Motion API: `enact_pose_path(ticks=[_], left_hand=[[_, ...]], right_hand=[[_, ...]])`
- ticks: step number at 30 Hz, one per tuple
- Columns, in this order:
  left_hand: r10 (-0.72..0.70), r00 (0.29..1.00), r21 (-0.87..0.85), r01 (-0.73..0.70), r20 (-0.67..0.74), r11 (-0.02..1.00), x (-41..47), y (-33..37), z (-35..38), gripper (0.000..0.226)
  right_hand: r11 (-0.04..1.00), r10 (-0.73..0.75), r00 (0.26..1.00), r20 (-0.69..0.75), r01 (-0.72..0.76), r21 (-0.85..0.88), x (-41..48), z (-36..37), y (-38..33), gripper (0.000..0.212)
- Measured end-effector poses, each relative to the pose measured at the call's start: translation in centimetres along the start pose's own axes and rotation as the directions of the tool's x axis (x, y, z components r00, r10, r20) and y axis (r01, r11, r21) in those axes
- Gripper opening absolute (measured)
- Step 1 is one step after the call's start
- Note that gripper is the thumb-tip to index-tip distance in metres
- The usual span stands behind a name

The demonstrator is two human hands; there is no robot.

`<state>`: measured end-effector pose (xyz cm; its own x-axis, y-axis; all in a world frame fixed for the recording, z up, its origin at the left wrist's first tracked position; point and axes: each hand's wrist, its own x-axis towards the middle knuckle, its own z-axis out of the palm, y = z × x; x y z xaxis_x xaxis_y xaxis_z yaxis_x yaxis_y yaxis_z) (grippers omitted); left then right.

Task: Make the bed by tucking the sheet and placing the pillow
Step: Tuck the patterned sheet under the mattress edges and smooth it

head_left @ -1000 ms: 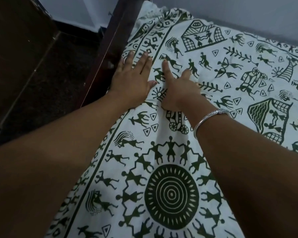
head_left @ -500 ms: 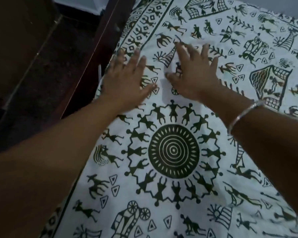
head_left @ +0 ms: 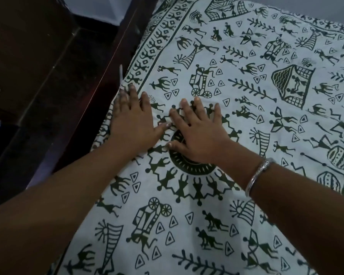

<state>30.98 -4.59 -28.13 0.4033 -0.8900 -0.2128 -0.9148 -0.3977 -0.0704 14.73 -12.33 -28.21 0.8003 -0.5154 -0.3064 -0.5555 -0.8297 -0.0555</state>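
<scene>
A white sheet (head_left: 236, 96) printed with dark green folk figures covers the bed and fills most of the view. My left hand (head_left: 133, 120) lies flat on it near the bed's left edge, fingers straight and spread. Beside it my right hand (head_left: 199, 132) presses flat on the round medallion pattern (head_left: 189, 167), a silver bangle on its wrist. The two hands almost touch at the thumbs. No pillow is in view.
The dark wooden bed frame (head_left: 115, 56) runs along the sheet's left edge. Left of it is dark floor (head_left: 54, 86) and dark furniture. A pale wall (head_left: 316, 6) borders the bed's far side.
Both hands have slid back along the sheet toward me, from the upper patterns down onto the round medallion, staying flat. The camera view has shifted along the bed.
</scene>
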Motion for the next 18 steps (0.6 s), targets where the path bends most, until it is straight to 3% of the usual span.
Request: enact_pose_path(ticks=[3, 7, 9, 14, 18], left_hand=[[-0.052, 0.998, 0.016, 0.052, 0.026, 0.999, -1.4, 0.4, 0.3, 0.105], [-0.128, 0.988, -0.2, 0.143, 0.087, 0.969, -0.4, -1.0, -0.2, 0.103], [-0.127, 0.987, -0.222, 0.147, 0.099, 0.964, -0.1, -1.3, -0.3, 0.099], [-0.099, 0.988, -0.045, 0.105, 0.12, 0.993, -1.7, -0.6, -1.2, 0.084], [-0.172, 0.963, -0.017, 0.18, 0.206, 0.984, -3.7, -0.4, -2.0, 0.086]], right_hand=[[1.0, 0.029, 0.999, 0.02, -0.029, -0.005, -0.5, -0.1, 0.1, 0.088], [1.0, 0.005, 0.999, 0.052, -0.004, -0.019, -0.9, 0.0, -0.5, 0.089], [1.0, 0.012, 0.998, 0.064, -0.011, -0.017, -0.9, -0.1, -0.8, 0.089], [1.0, 0.007, 0.999, 0.052, -0.006, -0.021, -0.7, -1.1, -1.9, 0.091], [1.0, -0.016, 0.998, 0.068, 0.017, -0.012, -0.7, -1.6, -3.2, 0.091]])
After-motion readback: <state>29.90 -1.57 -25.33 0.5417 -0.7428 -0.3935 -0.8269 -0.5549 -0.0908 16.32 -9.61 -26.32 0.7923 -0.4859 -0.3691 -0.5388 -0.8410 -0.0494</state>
